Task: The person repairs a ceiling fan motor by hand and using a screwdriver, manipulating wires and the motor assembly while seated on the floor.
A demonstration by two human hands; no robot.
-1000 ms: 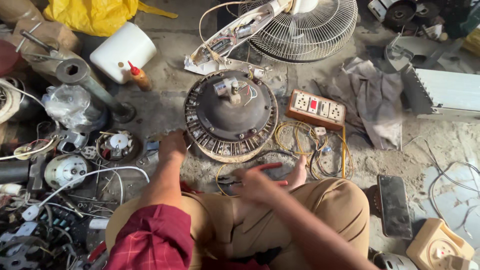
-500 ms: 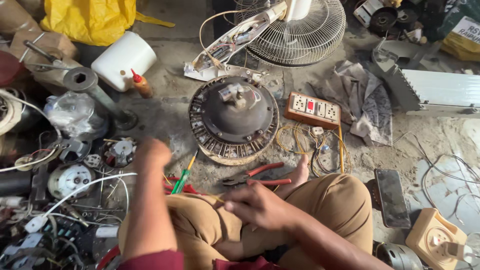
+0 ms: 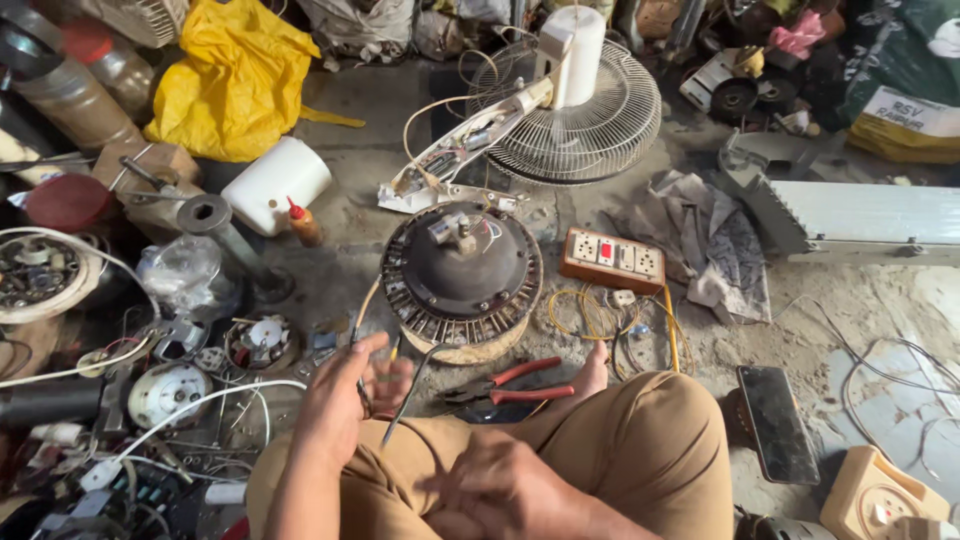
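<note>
Since a moment ago the left hand [image 3: 345,400] has lifted a thin tool off the floor, just in front of the fan motor [image 3: 462,272].
Nearest, the right hand [image 3: 500,490] rests on the knee, fingers loosely curled, holding nothing. Left fingers [image 3: 392,385] pinch a screwdriver [image 3: 400,400] and black wire. Red-handled pliers [image 3: 515,382] lie right of them, before the motor; a socket board [image 3: 612,260] sits beside it, the fan cage [image 3: 580,110] beyond.

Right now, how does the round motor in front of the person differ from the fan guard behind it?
The round motor is dark, solid, and ringed with slotted windings; the fan guard is pale open wire mesh. The motor lies near the left hand; the guard sits farther back under a white cylinder. Both are circular and lie on the floor.
</note>
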